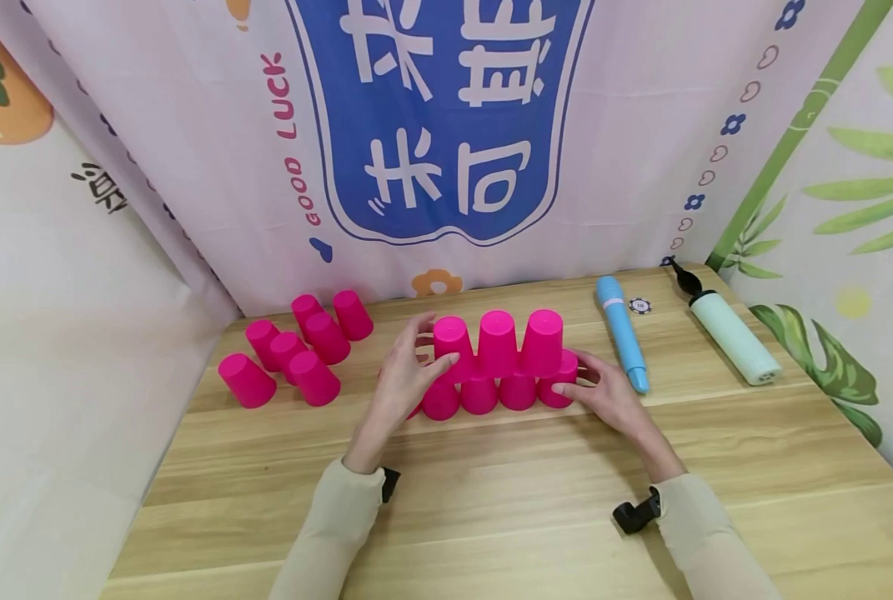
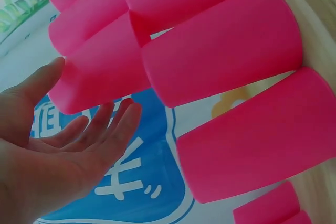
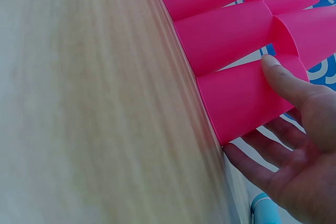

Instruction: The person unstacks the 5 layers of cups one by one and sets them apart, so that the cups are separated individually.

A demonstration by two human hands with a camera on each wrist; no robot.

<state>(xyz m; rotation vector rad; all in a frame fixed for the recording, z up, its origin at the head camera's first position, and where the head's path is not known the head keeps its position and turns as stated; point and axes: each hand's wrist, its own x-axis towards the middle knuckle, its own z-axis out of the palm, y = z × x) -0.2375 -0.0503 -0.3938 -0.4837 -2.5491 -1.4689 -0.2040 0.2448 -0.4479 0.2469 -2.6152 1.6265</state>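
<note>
Three upside-down pink cups (image 1: 497,346) are resting on a longer row of matching cups (image 1: 479,397) on a wooden table (image 1: 491,500); the left hand (image 1: 404,371), fingers loosely spread, is framing the upper left cup (image 1: 449,337); the right hand (image 1: 607,396) is pinching the lower right end cup (image 3: 239,100); seven more cups (image 1: 314,379) are standing left, a blue stick (image 1: 623,333) and pump (image 1: 734,337) lying right

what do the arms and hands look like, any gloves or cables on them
Plain pale beige sleeves, left and right, end around the wrists. A small black device shows at each wrist, left and right. The left hand and right hand are bare, without gloves. No cables show.
</note>
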